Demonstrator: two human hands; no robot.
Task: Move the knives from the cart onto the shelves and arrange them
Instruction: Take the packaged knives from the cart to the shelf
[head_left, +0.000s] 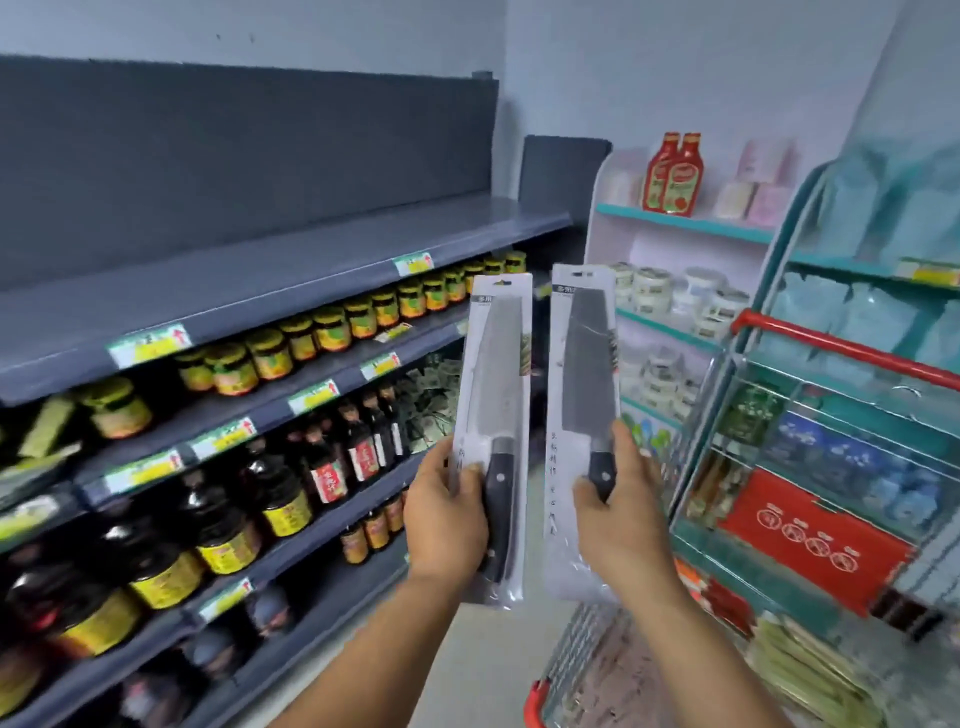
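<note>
1. Two bare forearms reach up from the bottom edge, each ending in a hand that holds one packaged knife, so two knives are in view.
2. The left hand (445, 519) curls round the lower part of the left knife pack (496, 431), thumb on the front beside the black handle, fingers behind the card.
3. The right hand (621, 512) grips the right knife pack (582, 415) the same way, thumb across the handle, fingertips wrapped over the right edge.
4. Both packs stand upright, blades pointing up, side by side and just apart, held in the air in front of the shelves, above the cart, touching neither.
5. The cart (540, 701) shows at lower right as a red-trimmed wire basket, with one red handle bar (852, 345) higher up; packaged goods lie inside, too blurred to count.
6. To the left runs a grey shelving unit with four visible tiers: the top shelf (291, 270) is bare, the second carries a row of yellow-labelled jars (332, 330), roughly a dozen, and the lower ones hold dark sauce bottles (358, 452).
7. Six price tags (150, 345) are readable along the shelf edges.
8. Farther back stands a teal-edged white rack with two red ketchup bottles (672, 174) on top and white tubs below.
</note>
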